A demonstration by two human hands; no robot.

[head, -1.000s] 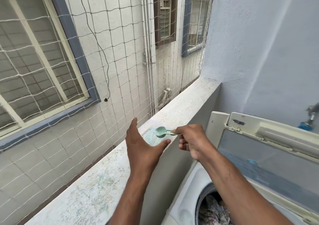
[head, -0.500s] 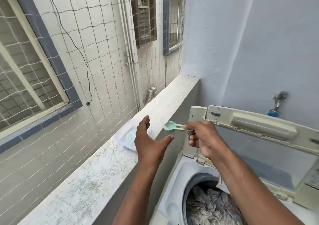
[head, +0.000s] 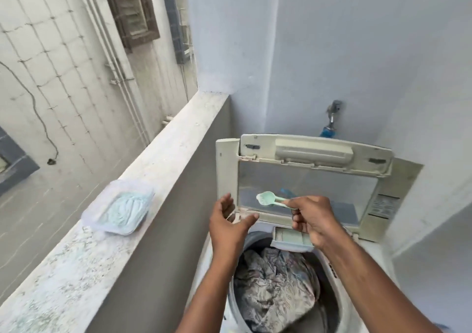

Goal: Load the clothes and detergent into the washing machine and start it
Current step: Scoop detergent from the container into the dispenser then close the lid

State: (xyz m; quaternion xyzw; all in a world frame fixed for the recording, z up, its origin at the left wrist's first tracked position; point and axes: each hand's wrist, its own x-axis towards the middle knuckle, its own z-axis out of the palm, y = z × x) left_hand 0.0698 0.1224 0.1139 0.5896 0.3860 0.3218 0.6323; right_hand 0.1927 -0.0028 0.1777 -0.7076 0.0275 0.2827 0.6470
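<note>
A top-loading washing machine [head: 367, 261] stands with its lid [head: 314, 176] raised upright. Patterned clothes [head: 275, 289] fill its drum. My right hand [head: 314, 220] pinches the handle of a pale green spoon [head: 267, 198], whose bowl is held level over the machine's back edge. Just below it an open detergent drawer [head: 291, 238] juts out over the drum. My left hand [head: 227, 226] hovers open beside the spoon, palm turned towards it, holding nothing. A clear plastic tub of light blue detergent powder [head: 122, 208] sits on the ledge at the left.
The speckled concrete ledge [head: 163, 159] runs along the machine's left side, with netting and a tiled wall beyond it. A tap [head: 332, 118] with a blue fitting sticks out of the pale blue wall behind the lid.
Both hands have moved right, from over the detergent tub on the ledge to above the washing machine's opening. The spoon went with my right hand. The view has swung down onto the drum.
</note>
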